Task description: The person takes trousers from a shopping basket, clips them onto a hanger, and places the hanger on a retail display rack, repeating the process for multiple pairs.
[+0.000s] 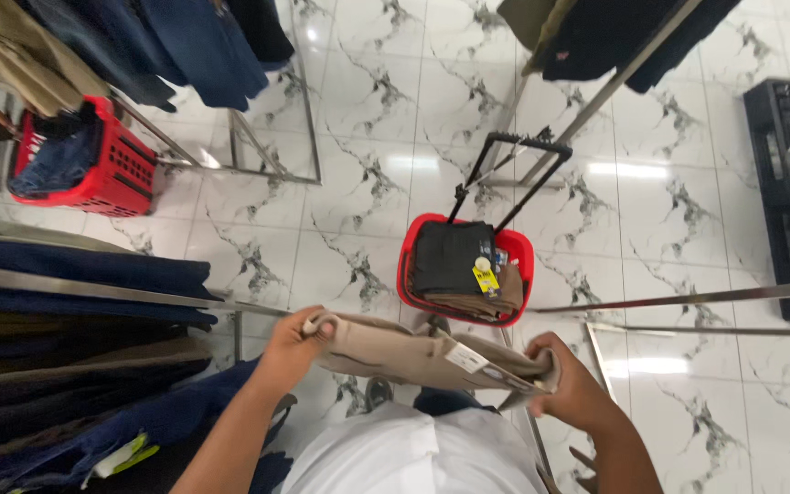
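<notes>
Holding one folded beige garment point(413, 352) stretched level between them just above the white shirt point(413, 453), both hands grip its ends: the left hand point(293, 346) has its fingers curled tight around the left end, and the right hand point(567, 382) is closed over the right end beside a white tag point(466, 359). Two red baskets stand on the marble floor point(368, 174): one wheeled basket point(464, 265) with folded clothes just beyond the garment, and another basket point(93, 160) well apart under the rack at upper left.
</notes>
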